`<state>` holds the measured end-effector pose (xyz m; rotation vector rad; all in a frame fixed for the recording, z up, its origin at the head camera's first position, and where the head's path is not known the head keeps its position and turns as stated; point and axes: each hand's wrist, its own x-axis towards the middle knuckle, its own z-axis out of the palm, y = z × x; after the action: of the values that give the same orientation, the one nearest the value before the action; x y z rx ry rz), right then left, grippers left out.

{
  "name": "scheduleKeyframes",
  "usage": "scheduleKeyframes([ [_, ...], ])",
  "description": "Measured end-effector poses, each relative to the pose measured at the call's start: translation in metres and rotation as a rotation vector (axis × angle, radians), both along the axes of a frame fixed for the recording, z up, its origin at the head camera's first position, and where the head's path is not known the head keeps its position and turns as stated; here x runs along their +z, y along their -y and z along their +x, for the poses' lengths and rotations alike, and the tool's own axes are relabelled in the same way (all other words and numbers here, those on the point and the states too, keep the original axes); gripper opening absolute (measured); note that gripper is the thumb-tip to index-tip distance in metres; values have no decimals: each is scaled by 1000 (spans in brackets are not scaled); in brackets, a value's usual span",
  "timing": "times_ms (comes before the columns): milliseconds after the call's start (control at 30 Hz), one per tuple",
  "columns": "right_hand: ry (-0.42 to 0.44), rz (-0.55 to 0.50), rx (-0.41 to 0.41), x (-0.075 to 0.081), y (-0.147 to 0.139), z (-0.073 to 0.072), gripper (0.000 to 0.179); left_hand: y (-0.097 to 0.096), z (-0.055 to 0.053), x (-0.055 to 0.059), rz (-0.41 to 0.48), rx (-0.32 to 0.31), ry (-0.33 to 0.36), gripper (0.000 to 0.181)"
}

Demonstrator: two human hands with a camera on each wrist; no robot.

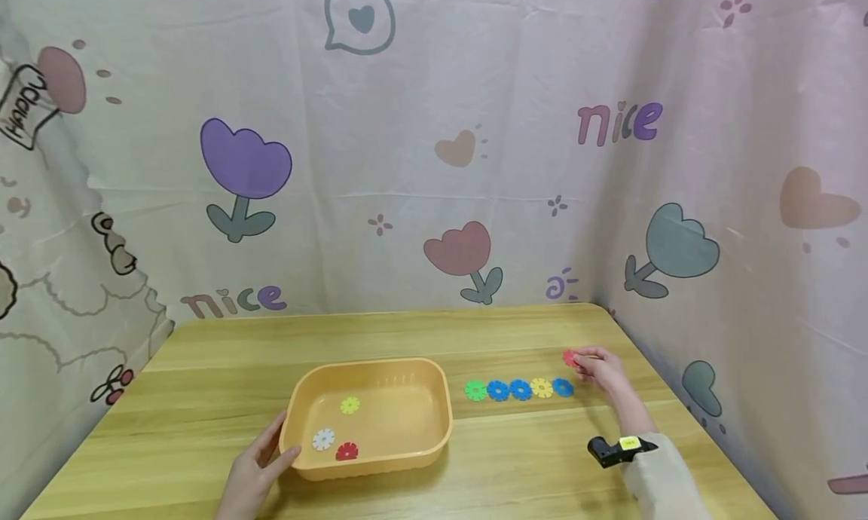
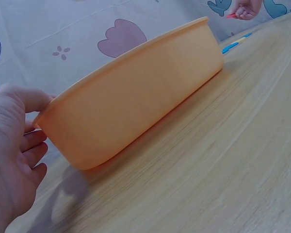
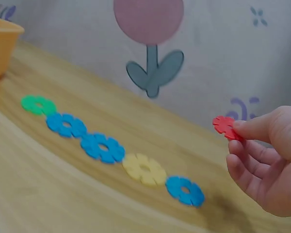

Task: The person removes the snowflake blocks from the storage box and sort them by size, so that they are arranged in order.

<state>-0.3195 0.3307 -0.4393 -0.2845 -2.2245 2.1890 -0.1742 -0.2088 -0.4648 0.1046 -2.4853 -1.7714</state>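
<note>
Between thumb and fingertips my right hand [image 1: 600,369] pinches a red snowflake building disc [image 3: 224,126], raised above the right end of a row of discs. From left to right the row runs green disc [image 3: 38,104], blue disc [image 3: 66,125], another blue disc [image 3: 103,147], yellow disc [image 3: 144,169], and a last blue disc [image 3: 185,190]. At the near left corner of an orange plastic tub [image 1: 366,463], my left hand [image 1: 252,471] grips the rim, thumb on top and fingers along the outside wall. In the tub lie a yellow-green disc [image 1: 349,405], a white disc [image 1: 323,439] and a red disc [image 1: 347,451].
The wooden table [image 1: 515,467] carries everything. A printed curtain [image 1: 393,166] hangs behind it and along both sides. Strapped at the right wrist is a black camera [image 1: 613,452]. The tub stands left of the disc row, a short gap between them.
</note>
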Motion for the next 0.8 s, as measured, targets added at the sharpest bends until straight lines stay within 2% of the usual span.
scheduleKeyframes([
  [167, 7, 31, -60, -14, -13, 2, 7, 1, -1, 1, -3, -6, 8, 69],
  [233, 18, 78, -86, -16, -14, 6, 8, 1, -1, 1, -2, -9, 1, 68],
  [367, 34, 192, -97, -25, -20, 10, 9, 0, -1, 1, 0, -10, -12, 68],
  [600, -2, 471, -98, -34, -22, 9, 20, 0, -1, 0, 2, -3, -15, 67],
  [800, -21, 594, -103, -36, -19, 8, 19, 0, 0, 0, -2, -3, -17, 67],
])
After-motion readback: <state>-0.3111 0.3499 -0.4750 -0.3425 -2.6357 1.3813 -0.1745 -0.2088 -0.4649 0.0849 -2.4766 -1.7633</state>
